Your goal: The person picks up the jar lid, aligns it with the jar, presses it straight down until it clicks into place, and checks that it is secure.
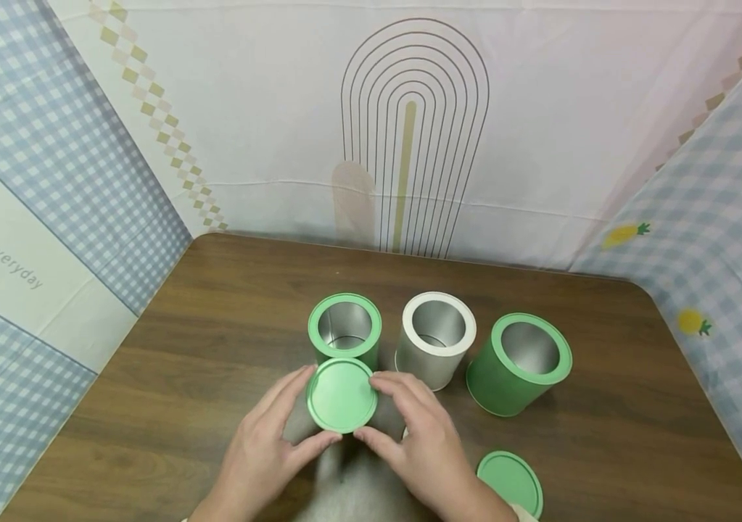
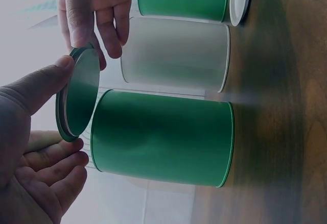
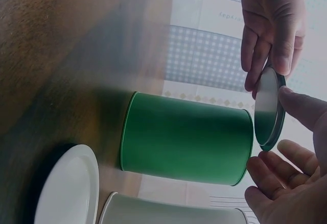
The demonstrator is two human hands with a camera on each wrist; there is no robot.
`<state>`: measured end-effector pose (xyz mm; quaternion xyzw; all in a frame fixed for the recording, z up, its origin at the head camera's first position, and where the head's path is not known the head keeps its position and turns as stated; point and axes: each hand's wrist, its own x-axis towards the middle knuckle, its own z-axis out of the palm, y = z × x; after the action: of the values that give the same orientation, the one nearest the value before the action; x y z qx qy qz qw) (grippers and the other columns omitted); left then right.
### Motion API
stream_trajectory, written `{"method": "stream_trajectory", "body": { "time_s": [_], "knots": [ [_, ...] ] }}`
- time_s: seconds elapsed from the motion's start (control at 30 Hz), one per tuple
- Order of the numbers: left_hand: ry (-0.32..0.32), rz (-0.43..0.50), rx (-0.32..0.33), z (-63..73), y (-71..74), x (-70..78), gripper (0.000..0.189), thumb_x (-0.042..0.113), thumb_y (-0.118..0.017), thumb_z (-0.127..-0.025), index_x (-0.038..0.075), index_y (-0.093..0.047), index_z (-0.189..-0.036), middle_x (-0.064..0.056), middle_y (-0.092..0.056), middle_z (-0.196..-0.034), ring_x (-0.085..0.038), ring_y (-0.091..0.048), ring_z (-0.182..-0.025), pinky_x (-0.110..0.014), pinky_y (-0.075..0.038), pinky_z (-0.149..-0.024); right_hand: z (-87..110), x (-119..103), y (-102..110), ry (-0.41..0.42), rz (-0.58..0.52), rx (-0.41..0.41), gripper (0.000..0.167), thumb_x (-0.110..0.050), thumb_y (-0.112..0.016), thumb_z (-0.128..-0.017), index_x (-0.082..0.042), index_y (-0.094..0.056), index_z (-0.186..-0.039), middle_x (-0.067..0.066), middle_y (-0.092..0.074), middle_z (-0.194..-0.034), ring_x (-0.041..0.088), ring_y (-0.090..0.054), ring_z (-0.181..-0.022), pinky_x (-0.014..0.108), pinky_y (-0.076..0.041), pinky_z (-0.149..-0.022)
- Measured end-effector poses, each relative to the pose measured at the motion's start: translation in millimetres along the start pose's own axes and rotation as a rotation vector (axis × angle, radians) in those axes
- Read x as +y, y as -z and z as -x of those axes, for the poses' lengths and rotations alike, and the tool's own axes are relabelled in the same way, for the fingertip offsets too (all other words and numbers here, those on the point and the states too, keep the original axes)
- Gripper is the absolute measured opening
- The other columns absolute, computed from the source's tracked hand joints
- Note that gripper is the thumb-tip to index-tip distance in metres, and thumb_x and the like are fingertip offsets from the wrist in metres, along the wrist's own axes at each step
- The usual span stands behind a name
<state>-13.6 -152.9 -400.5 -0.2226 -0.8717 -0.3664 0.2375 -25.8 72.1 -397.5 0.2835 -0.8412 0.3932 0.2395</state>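
Observation:
Both hands hold a round green lid (image 1: 342, 396) at its rim, between thumbs and fingers. My left hand (image 1: 260, 438) has the left side and my right hand (image 1: 423, 442) the right. Just beyond the lid stands an open green can (image 1: 314, 326), upright on the table. The wrist views show the lid tilted at the level of this can's top, close to its rim (image 2: 98, 127). Right of that can are an uncovered white can (image 1: 432, 366) and a second uncovered green can (image 1: 501, 380).
A second green lid (image 1: 510, 482) lies on the wooden table (image 1: 168, 406) near the right forearm. A white lid (image 3: 71, 188) lies on the table too, mostly hidden by the right hand in the head view. Patterned cloth (image 1: 266, 109) hangs behind and at both sides.

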Motion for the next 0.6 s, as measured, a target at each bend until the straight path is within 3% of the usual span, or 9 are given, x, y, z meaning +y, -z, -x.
{"method": "stream_trajectory", "body": {
  "time_s": [0.6],
  "knots": [
    [-0.019,0.013,0.03,-7.3,-2.3,-1.1,0.075,0.053,-0.068,-0.09,0.001,-0.054,-0.141,-0.009,-0.062,-0.134,-0.025,-0.064,-0.117,-0.014,-0.039,-0.107,-9.2,2.8,0.5,0.003,-0.001,0.003,0.057,-0.02,-0.093,-0.069,-0.008,-0.068,-0.119,-0.001,-0.066,-0.122,0.018,-0.063,-0.112,0.029,-0.05,-0.097]
  ]
}}
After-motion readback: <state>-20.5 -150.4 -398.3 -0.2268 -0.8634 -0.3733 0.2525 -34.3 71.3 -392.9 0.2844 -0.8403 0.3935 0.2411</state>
